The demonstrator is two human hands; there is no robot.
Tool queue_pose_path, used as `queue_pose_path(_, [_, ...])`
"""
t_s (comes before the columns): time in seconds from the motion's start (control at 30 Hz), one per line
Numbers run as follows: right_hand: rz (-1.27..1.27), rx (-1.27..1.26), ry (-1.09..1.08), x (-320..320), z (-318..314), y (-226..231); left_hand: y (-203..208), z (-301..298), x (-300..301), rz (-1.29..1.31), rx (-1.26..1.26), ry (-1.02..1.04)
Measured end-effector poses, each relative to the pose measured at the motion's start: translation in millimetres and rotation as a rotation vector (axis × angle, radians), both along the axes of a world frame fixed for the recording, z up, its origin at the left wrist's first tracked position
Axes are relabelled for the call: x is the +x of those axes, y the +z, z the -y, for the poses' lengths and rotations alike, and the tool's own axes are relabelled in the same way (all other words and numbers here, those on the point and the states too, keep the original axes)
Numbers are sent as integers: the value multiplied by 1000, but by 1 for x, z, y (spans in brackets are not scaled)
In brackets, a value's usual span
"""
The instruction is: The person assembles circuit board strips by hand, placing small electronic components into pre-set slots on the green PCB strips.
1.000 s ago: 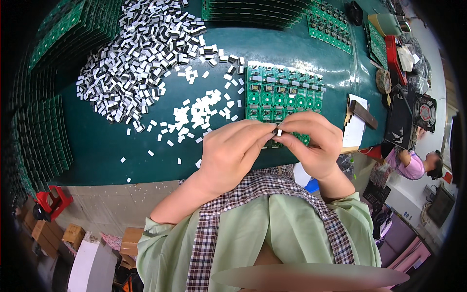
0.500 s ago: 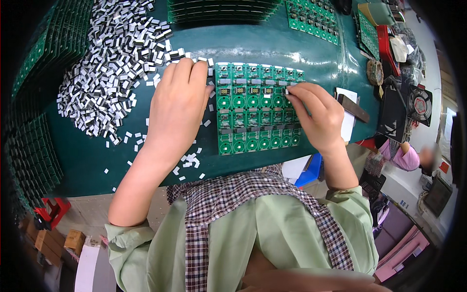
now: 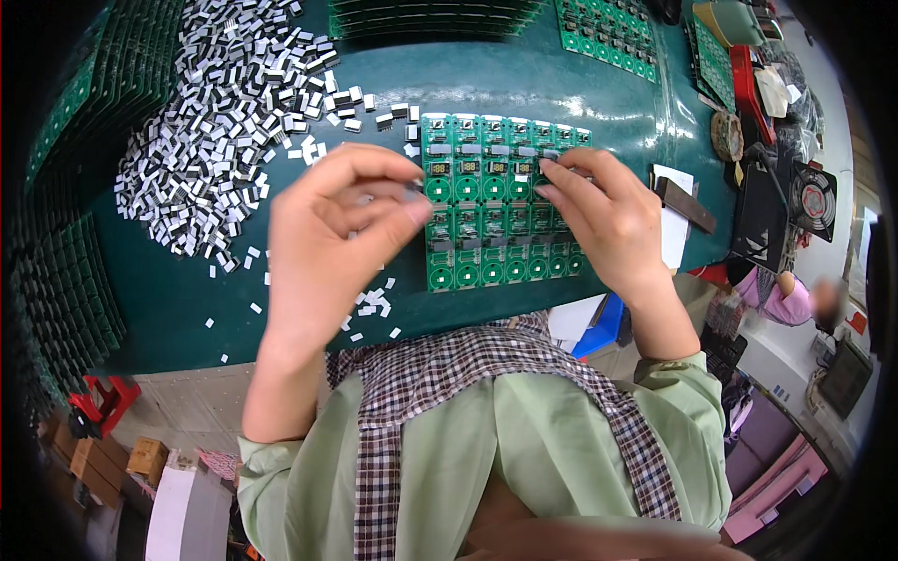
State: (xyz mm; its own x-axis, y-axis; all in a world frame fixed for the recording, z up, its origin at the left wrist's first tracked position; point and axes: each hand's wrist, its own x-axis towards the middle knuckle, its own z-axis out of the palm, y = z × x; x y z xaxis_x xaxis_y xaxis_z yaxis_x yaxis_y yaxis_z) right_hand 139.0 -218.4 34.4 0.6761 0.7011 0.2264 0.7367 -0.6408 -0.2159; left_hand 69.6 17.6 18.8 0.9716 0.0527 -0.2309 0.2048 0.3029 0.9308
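A green circuit board panel (image 3: 505, 220) lies before me on the table, divided into several repeated units. Along its upper row sit several small digit display modules (image 3: 470, 167) with yellowish digits. My right hand (image 3: 606, 210) is over the panel's right part, thumb and fingers pinching a small display module at the row, mostly hidden by the fingertips. To the left of the panel, my left hand (image 3: 341, 234) hovers with thumb and forefinger curled around a small, blurred greyish module. Beyond it spreads a big heap of loose white-and-black display modules (image 3: 224, 140).
Stacked green boards (image 3: 103, 93) line the left edge, with another stack (image 3: 430, 17) at the back. One more panel (image 3: 606, 37) lies far right. A dark bar (image 3: 686, 206) rests on white paper at right. A black fan (image 3: 810, 199) and another person (image 3: 784, 297) are farther right.
My left hand has come back from the loose modules toward me, beside the panel's left edge. My right fingertips have shifted slightly left onto the display row.
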Motion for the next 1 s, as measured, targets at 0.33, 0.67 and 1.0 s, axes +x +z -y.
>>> queue_pose_path(0.33, [-498,526,2,-34,-18,9,-1,49,-25,51,-110,-14])
queue_pose_path(0.67, [-876,773,-172,-44,-15,0,-5,58,-26,142,112,55])
queue_pose_path(1.0, [-952,766,-30,-39,-6,2,-10,54,-21,457,384,-77])
